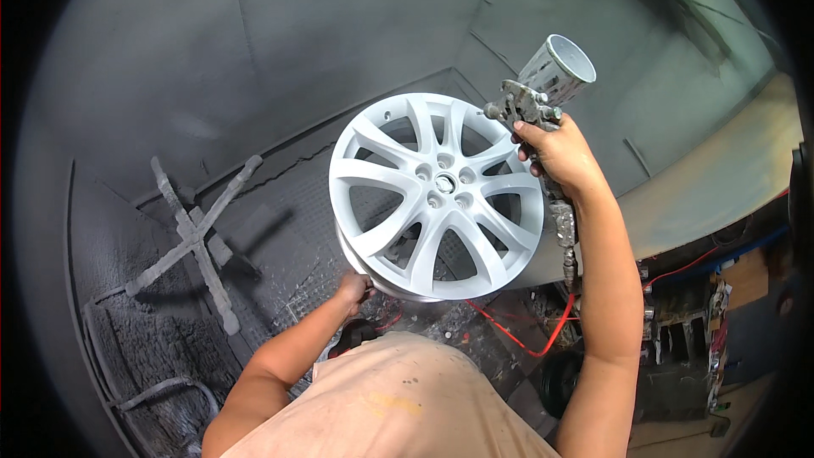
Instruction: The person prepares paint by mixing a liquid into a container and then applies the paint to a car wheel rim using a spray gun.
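Note:
A car's alloy wheel [398,178], coated white or pale silver, faces up in front of me with its paired spokes and centre cap showing. My right hand [555,153] is closed around a paint-spattered spray gun [521,106], whose nozzle points left over the wheel's far right rim. On the gun sits a tilted metal cup [551,68]. At the wheel's near left edge my left hand [354,288] is closed on the rim's underside, its fingertips partly hidden. What holds the wheel up is hidden beneath it.
A red air hose [551,343] hangs from the gun and loops below the wheel. To the left stands a paint-crusted cross-shaped stand [197,242]. Grey booth walls [339,25] close in the far side. A cluttered shelf [678,339] lies at the lower right.

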